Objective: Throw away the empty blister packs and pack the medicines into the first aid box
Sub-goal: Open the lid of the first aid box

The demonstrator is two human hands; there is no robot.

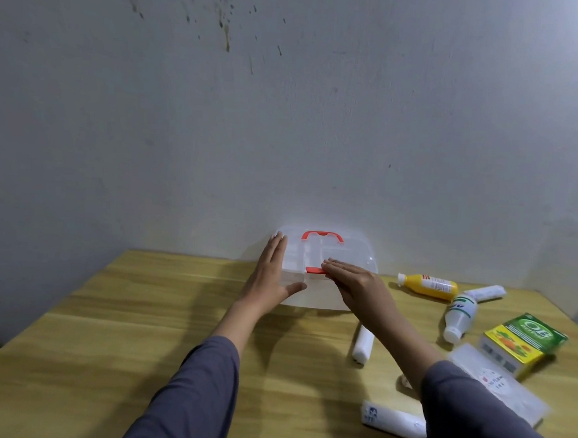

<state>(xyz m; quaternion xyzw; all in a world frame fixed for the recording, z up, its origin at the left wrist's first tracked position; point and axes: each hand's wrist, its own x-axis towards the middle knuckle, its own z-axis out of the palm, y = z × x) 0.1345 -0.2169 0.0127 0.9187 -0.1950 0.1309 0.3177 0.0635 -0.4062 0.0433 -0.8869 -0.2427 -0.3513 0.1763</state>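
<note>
Grey sleeves [194, 390] fill the bottom of the view, one on each forearm, both reaching forward over a wooden tabletop [93, 342]. Just right of the right sleeve lies a white roll in clear wrapping [393, 420], and beyond it a flat clear plastic case [502, 383] with a round red-and-white label, partly covered by that sleeve. Farther back, a white gauze roll [362, 343] lies beside the right forearm. To the right of the case sit a yellow medicine carton [510, 351] and a green medicine carton [537, 332] touching it. Behind these, a white bottle with a green label [460, 317] lies on its side, cap toward the camera; a yellow bottle with a white cap [427, 286] lies beyond it, and another white wrapped roll [486, 291] rests near the bottle ends.

At mid-table the clear first aid box [349, 258] stands against the grey, stained wall [285, 119], lid closed, its red handle [322, 237] lying flat on top. The left hand [272, 277] lies flat with fingers together along the box's left side, thumb spread across the front. The right hand [354, 283] is flat, fingers extended and close together, resting over the front edge of the lid at the red latch [313, 270]. Neither hand pinches anything.
</note>
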